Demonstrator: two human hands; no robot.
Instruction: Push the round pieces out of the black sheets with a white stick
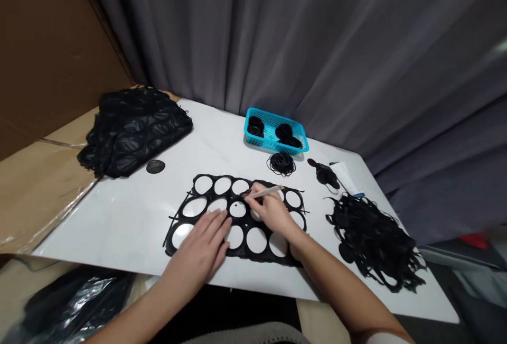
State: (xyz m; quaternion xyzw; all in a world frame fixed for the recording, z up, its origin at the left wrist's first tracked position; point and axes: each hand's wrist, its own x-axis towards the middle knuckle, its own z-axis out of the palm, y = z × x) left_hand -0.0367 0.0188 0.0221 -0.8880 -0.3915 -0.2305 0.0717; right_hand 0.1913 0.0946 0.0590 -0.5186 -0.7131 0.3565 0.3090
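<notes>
A black sheet with rows of large round holes lies on the white table, and the white surface shows through the holes. My left hand rests flat on its front left part, fingers stretched out and slightly spread. In my right hand is a slim, pale, pen-like tool, pinched between the fingers. Its lower end points at the black rim of a hole near the sheet's middle; the tip is too small to make out. A tiny black speck shows inside a hole just left of that hand.
A folded black pile stands back left, with a dark disc beside it. Behind the sheet are a blue basket holding black rings and a loose ring bundle. Black strips are heaped right, near black round pieces.
</notes>
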